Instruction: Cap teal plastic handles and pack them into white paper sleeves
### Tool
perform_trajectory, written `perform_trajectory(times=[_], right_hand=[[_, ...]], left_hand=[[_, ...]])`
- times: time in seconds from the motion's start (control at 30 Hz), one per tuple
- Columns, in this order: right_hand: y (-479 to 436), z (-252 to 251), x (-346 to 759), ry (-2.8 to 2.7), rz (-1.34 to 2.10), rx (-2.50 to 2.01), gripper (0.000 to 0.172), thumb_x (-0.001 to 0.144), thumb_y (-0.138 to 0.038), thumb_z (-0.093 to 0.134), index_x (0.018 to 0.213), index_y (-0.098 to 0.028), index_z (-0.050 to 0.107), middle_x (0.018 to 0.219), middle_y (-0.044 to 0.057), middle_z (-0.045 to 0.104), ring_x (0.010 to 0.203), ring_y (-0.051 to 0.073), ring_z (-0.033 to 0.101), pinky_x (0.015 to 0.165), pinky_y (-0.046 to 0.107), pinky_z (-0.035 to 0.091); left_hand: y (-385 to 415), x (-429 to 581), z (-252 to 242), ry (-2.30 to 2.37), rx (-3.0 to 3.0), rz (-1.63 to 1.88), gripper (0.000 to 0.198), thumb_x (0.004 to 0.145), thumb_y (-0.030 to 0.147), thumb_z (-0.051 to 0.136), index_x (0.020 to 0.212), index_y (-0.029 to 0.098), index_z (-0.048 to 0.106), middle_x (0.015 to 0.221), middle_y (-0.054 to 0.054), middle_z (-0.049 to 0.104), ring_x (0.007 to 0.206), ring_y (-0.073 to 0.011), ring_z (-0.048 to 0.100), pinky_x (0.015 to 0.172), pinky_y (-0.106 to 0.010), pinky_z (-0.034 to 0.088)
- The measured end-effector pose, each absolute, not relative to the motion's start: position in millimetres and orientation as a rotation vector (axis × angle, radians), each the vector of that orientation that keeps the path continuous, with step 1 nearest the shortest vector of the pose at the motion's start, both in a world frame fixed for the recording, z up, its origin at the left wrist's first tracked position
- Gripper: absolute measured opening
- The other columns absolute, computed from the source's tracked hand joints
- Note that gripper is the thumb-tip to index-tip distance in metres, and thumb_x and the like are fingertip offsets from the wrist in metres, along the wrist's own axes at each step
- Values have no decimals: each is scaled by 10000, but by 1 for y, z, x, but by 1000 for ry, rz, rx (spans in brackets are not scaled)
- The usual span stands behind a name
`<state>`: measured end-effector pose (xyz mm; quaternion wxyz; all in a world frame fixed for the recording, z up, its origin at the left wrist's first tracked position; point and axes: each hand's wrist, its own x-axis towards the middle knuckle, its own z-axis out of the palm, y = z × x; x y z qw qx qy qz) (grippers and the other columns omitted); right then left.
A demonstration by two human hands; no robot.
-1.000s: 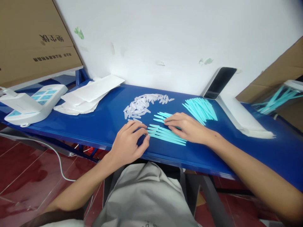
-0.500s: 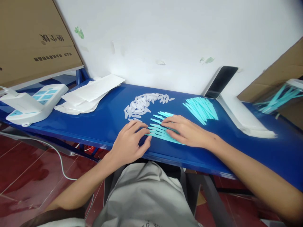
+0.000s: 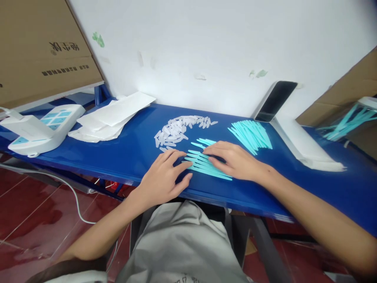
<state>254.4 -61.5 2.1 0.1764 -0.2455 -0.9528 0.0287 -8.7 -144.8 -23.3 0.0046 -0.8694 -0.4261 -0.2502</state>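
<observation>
At turquoise sticks, left hand, grip spread; right hand, grip I cannot tell.

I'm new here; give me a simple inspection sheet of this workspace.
Surface: blue table, glossy.
Job's things: turquoise sticks, fanned out; second turquoise pile farther right; small whitish pieces, heaped behind.
Clutter: white sheets at left; phone-like slab, tilted.
Left-hand grip: thumb apart from fingers, by the stick ends.
Right-hand grip: over the sticks; whether it holds any is unclear.
Cables: white cable hanging at left; adapter on power strip.
Surroundings: marked white wall, cardboard, red tiled floor.
</observation>
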Motion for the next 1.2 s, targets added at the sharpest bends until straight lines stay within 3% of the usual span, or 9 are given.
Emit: perform_trajectory(times=[0.83, 1.2], right_hand=[[-63, 2, 255, -2620, 209, -668, 332, 1064, -303, 461, 1182, -165, 738, 1144, 112, 787, 1053, 263, 738, 902, 400, 584], [-41, -8, 270, -2579, -110, -1059, 298, 993, -226, 504, 1123, -160, 764, 1141, 118, 784, 1015, 305, 727, 809, 436, 595]], left_hand=[[-144, -10, -22, -1278, -2766, -716, 358, 1047, 345, 488, 1268, 163, 704, 1369, -163, 606, 1262, -341, 547, 1065, -555, 485], [-146, -8, -23, -1312, -2731, -776, 356, 1037, 334, 519, 1312, 172, 676, 1423, -168, 565, 1320, -346, 515, 1097, -550, 472]])
